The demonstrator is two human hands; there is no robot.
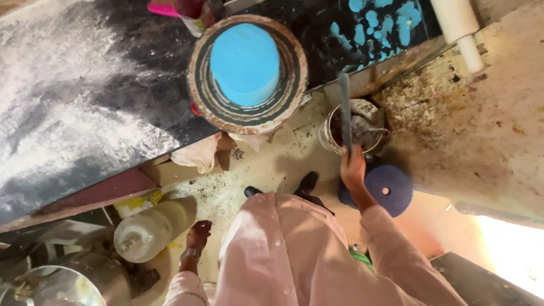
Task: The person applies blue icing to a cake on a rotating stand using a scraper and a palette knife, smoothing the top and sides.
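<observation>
Head view, looking straight down. Dark bench [85, 102], dusted white at left, fills the far left; a blue cake [245, 63] sits on a round turntable [247, 73] at its near edge. On the floor to the right stands a metal bucket [352, 126] beside a purple stool [388, 190]. Right hand [352, 169] is clenched round the near end of a long flat blade [344, 113]; its long axis runs near-to-far, tip pointing far, the middle over the bucket. Judgement: keep wrist steady, blade upright, scrape against the rim. Left hand [198, 233] hangs loose, fingers curled, just beside a large plastic bottle [150, 229], apparently holding nothing.
</observation>
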